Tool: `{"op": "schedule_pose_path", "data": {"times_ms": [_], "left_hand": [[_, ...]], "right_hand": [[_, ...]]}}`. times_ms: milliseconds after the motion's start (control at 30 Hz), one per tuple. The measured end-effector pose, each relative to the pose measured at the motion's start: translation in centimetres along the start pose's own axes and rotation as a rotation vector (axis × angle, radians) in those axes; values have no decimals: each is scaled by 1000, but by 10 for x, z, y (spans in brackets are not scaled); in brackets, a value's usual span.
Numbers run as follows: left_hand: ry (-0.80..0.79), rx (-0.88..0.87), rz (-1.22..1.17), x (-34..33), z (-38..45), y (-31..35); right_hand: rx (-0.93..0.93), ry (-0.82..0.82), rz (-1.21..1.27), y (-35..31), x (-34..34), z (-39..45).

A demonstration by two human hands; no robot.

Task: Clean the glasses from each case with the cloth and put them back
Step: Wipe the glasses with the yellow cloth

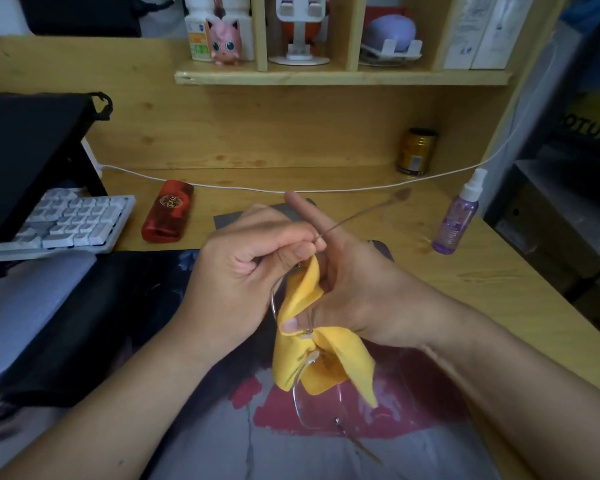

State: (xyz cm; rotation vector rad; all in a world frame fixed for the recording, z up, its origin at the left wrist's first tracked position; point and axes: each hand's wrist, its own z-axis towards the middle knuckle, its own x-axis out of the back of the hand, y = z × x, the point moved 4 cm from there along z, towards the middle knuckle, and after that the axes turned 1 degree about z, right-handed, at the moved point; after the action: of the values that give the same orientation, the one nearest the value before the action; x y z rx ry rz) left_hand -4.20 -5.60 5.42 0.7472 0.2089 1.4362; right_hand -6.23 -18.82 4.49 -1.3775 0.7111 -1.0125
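Dim, flat indoor light with a cool blue cast at left and right, warmer on the wood of the bench. Soft, weak shadows only; no hard glare. Strong wide-angle bending toward the edges, the shelf line bowed. Slight softness overall, smeared detail in the dark corners, blur on the keyboard and spray bottle. Yellow cloth brightest, sharpest near centre.

The wooden desk carries a red glasses case at centre-left; a white keyboard at far left; a purple spray bottle at right; a dark can against the back panel; a white cable across the rear.
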Motion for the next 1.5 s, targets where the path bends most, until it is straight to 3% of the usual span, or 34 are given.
{"op": "schedule_pose_path", "data": {"times_ms": [267,500,667,833,1100,1333,1500], "left_hand": [[13,7,57,-2,-2,-1],[152,201,-99,-5,2,-4],[171,171,-49,-1,-1,-4],[171,114,-14,2,-2,-2],[84,37,-2,9,1,-3],[7,30,-87,0,1,-2],[-29,-5,-36,-3,2,-1]], "right_hand": [[40,103,143,5,-3,0],[54,285,389,8,-1,-3],[37,393,411,15,10,-5],[49,316,317,13,15,-6],[-22,-20,-2,6,19,-8],[-64,-82,-30,-1,11,0],[-80,-101,104,3,2,0]]}}
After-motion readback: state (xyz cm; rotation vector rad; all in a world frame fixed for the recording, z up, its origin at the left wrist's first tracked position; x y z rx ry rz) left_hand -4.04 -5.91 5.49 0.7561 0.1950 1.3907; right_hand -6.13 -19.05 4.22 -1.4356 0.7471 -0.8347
